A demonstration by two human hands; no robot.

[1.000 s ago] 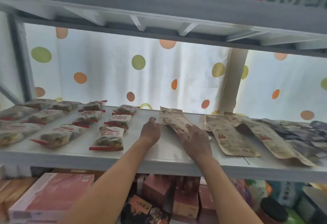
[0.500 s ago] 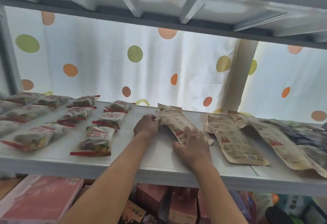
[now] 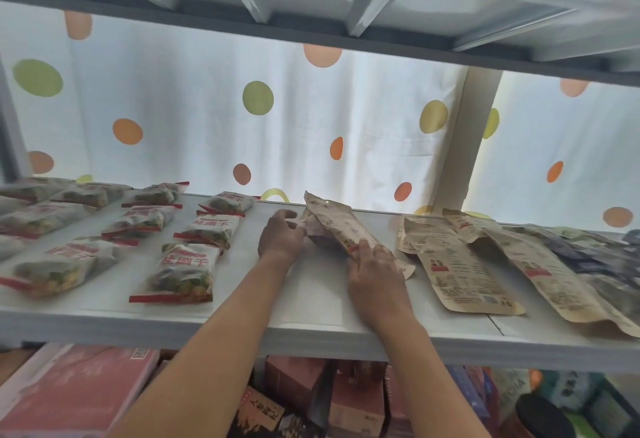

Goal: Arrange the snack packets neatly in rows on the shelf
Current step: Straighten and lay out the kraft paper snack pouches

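Head view: we've got both hands on one brown kraft pouch (image 3: 337,226) mid-shelf. Left hand (image 3: 280,236) grips its far-left corner, fingers curled round the edge. Right hand (image 3: 375,269) holds the near end, fingers lying over it; whether the thumb is tucked under, we can't tell.

Key relation: the pouch's long axis runs diagonally, far-left to near-right, spanning directly between our two hands. Its left edge is lifted off the white shelf (image 3: 311,302), so it's tilted rather than flat. Each hand sits at one end, neither nearer overall. We judge it needs squaring front-to-back, parallel to its neighbours.

Counts:
- Kraft pouches: three. The held one, a second kraft pouch (image 3: 457,271) just right of the right hand, a third kraft pouch (image 3: 540,271) beyond it, overlapping the second's far edge.
- Clear red-trimmed snack packets (image 3: 187,271) left of the left hand: about nine visible, in rough rows of three, leftmost cut by the frame edge.
- Dark packets (image 3: 595,254) far right: piled, count unclear.

Risk, our call: swinging the near end right could nudge the second pouch.
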